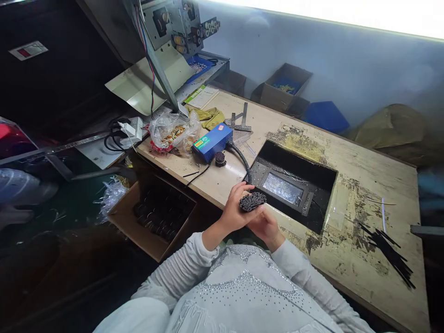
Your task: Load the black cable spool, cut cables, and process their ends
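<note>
In the head view, my left hand [233,210] is wrapped round a bundle of thin black tubes [253,201], whose cut ends face up. My right hand [266,225] is cupped against the lower right side of the same bundle, with its fingers partly hidden beneath it. Both hands are close together in front of my chest, at the near edge of the wooden table [360,185]. Just beyond them is a rectangular opening with a metal plate and a glassy panel [282,187]. A smaller round bundle [220,159] stands upright beside a blue box [213,142].
A cardboard box [152,219] of dark bundles sits below the table's left edge. A plastic bag [173,134], metal squares [242,121] and a ribbed black cable [243,159] lie on the table. Loose black tubes [391,256] lie at the right. A machine [180,27] stands at the back left.
</note>
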The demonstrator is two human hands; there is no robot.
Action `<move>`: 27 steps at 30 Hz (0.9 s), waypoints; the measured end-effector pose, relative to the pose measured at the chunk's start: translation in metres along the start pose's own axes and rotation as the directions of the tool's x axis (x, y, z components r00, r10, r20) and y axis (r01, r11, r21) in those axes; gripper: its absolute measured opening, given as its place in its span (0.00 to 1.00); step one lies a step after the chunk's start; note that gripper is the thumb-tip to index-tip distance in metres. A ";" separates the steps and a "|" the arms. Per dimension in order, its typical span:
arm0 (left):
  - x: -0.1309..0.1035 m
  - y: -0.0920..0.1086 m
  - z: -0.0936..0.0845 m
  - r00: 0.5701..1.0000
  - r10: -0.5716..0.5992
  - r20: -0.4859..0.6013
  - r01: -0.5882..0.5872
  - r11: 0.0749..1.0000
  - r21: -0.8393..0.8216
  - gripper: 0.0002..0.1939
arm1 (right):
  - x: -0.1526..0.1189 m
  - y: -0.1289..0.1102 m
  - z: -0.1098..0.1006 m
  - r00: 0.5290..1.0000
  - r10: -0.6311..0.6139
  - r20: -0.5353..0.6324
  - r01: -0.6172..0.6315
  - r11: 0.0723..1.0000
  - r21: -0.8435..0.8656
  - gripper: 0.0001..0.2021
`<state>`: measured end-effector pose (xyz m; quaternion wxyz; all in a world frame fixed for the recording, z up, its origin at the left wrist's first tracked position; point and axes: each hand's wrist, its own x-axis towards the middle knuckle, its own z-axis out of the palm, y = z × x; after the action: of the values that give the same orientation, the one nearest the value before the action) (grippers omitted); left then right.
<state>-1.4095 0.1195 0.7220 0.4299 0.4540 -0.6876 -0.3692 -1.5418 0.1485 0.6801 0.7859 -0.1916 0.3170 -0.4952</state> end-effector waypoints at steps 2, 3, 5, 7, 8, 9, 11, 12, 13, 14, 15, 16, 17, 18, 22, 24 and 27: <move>0.004 -0.003 -0.008 0.989 0.140 0.043 -0.144 0.982 0.123 0.18 | 0.004 -0.014 -0.002 0.996 -0.058 -0.066 0.054 0.997 -0.063 0.17; 0.006 -0.006 -0.012 0.974 0.217 0.059 -0.224 0.955 0.195 0.18 | 0.007 -0.022 -0.003 0.994 -0.071 -0.089 0.060 0.992 -0.114 0.15; 0.009 -0.010 -0.019 0.931 0.354 0.086 -0.362 0.870 0.334 0.17 | 0.012 -0.038 -0.006 0.995 -0.037 -0.097 0.014 0.973 -0.232 0.13; 0.012 -0.014 -0.024 0.876 0.467 0.124 -0.470 0.764 0.441 0.15 | 0.016 -0.052 -0.006 0.996 0.040 -0.076 -0.063 0.937 -0.343 0.14; 0.013 -0.016 -0.026 0.847 0.510 0.149 -0.513 0.711 0.481 0.15 | 0.018 -0.057 -0.004 0.996 0.067 -0.066 -0.088 0.914 -0.396 0.15; 0.013 -0.017 -0.027 0.819 0.547 0.171 -0.548 0.660 0.515 0.14 | 0.020 -0.061 -0.002 0.994 0.088 -0.060 -0.105 0.887 -0.449 0.17; 0.014 -0.018 -0.030 0.764 0.611 0.207 -0.605 0.567 0.559 0.14 | 0.023 -0.067 0.003 0.993 0.112 -0.049 -0.120 0.829 -0.546 0.21; 0.015 -0.018 -0.031 0.740 0.635 0.221 -0.626 0.530 0.573 0.14 | 0.024 -0.069 0.006 0.992 0.122 -0.042 -0.123 0.800 -0.587 0.22; 0.015 -0.019 -0.033 0.719 0.656 0.229 -0.641 0.500 0.582 0.14 | 0.026 -0.070 0.009 0.991 0.132 -0.034 -0.124 0.775 -0.620 0.23; 0.015 -0.019 -0.034 0.702 0.672 0.236 -0.654 0.478 0.586 0.14 | 0.027 -0.071 0.012 0.989 0.144 -0.027 -0.127 0.752 -0.646 0.24; 0.015 -0.019 -0.036 0.691 0.681 0.242 -0.663 0.463 0.589 0.14 | 0.028 -0.072 0.015 0.987 0.156 -0.020 -0.130 0.734 -0.667 0.24; 0.015 -0.019 -0.037 0.684 0.685 0.251 -0.668 0.450 0.593 0.14 | 0.029 -0.073 0.018 0.985 0.170 -0.012 -0.132 0.718 -0.684 0.24; 0.015 -0.019 -0.038 0.682 0.683 0.261 -0.669 0.438 0.600 0.14 | 0.029 -0.073 0.020 0.983 0.185 -0.002 -0.134 0.702 -0.699 0.24; 0.015 -0.020 -0.039 0.682 0.678 0.274 -0.669 0.426 0.609 0.14 | 0.030 -0.074 0.021 0.979 0.202 0.011 -0.134 0.687 -0.714 0.23; 0.016 -0.023 -0.041 0.665 0.685 0.299 -0.678 0.385 0.626 0.14 | 0.032 -0.078 0.027 0.960 0.267 0.081 -0.111 0.633 -0.766 0.23; 0.016 -0.024 -0.042 0.645 0.710 0.284 -0.688 0.377 0.621 0.14 | 0.032 -0.079 0.028 0.951 0.289 0.106 -0.099 0.614 -0.783 0.21; 0.016 -0.026 -0.041 0.647 0.709 0.280 -0.693 0.393 0.605 0.15 | 0.033 -0.079 0.029 0.945 0.303 0.121 -0.089 0.598 -0.797 0.19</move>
<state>-1.3675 0.0914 0.7175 0.3598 0.2477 -0.8911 0.1227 -1.5633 0.0836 0.7393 0.7063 -0.5369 0.4204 -0.1900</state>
